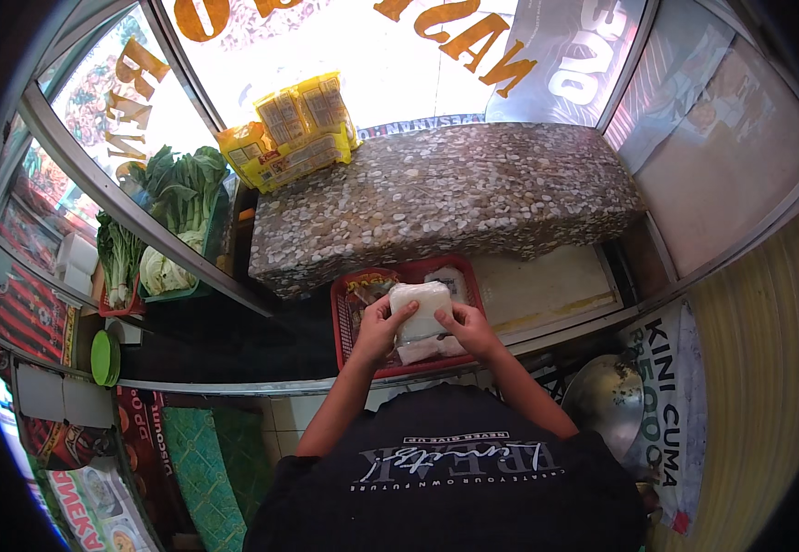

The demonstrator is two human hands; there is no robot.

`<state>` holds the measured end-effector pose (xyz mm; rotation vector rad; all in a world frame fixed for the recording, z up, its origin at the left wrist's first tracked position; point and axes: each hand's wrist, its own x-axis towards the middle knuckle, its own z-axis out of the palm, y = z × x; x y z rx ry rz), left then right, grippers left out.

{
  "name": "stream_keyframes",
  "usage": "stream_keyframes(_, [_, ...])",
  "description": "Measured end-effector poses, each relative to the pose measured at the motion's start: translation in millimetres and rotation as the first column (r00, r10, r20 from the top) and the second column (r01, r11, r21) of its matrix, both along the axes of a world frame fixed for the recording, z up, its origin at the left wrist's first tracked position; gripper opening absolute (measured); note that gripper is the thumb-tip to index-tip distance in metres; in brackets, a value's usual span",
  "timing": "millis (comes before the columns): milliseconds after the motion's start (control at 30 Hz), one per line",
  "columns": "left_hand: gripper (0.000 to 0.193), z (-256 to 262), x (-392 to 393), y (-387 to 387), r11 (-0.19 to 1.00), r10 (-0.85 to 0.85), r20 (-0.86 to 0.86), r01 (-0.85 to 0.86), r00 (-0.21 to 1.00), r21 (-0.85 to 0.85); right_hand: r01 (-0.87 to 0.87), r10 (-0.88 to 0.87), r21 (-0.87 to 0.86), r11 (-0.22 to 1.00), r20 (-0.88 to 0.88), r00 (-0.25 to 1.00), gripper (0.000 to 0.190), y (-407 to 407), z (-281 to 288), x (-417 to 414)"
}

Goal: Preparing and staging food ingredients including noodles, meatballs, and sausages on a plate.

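Note:
Both of my hands hold a white square packet point(421, 314) wrapped in clear plastic. My left hand point(376, 332) grips its left side and my right hand point(474, 332) its right side, thumbs on top. What the packet contains cannot be told. Beneath it stands a red plastic basket point(338, 331) with perforated walls. Inside the basket are a colourful printed packet point(366, 284) at the back left and a white packet point(456, 284) at the back right. More white plastic-wrapped goods point(430, 349) lie at its front, partly hidden by my hands and the held packet.
Behind the basket is a raised ledge with a pebble-patterned cover point(441, 186), bearing yellow plastic packs point(296, 131). Leafy greens point(182, 186) and a cabbage point(168, 269) sit at left behind a metal-framed glass pane. Green plates point(105, 357) stand far left; a metal wok point(606, 403) is at right.

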<state>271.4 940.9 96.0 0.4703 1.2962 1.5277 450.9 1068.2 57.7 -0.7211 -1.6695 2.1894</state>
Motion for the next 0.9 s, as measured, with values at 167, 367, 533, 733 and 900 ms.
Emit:
stream_keyframes(167, [0.036, -7, -6, 0, 0.999, -0.032, -0.005, 0.031, 0.999, -0.022, 0.010, -0.011, 0.025, 1.000, 0.020, 1.000, 0.051, -3, 3, -1])
stream_keyframes(367, [0.047, -3, -9, 8, 1.000, 0.020, -0.289, -0.015, 0.957, 0.019, 0.122, -0.126, -0.082, 0.989, -0.050, 0.991, 0.049, 2, -2, -7])
stream_keyframes(533, [0.056, 5, -30, 4, 0.999, -0.032, -0.468, 0.023, 0.883, -0.025, 0.132, -0.134, -0.041, 0.990, -0.071, 0.988, 0.048, 19, -2, -21])
stream_keyframes(733, [0.056, 15, -53, 30, 0.993, 0.108, -0.599, -0.053, 0.793, 0.109, 0.032, 0.009, 0.327, 0.944, -0.124, 0.992, 0.062, 55, 43, -53])
stream_keyframes(900, [0.056, 25, -66, 60, 0.942, 0.321, -0.603, -0.179, 0.730, 0.284, 0.058, 0.000, 0.610, 0.791, -0.095, 0.995, 0.065, 87, 61, -95])
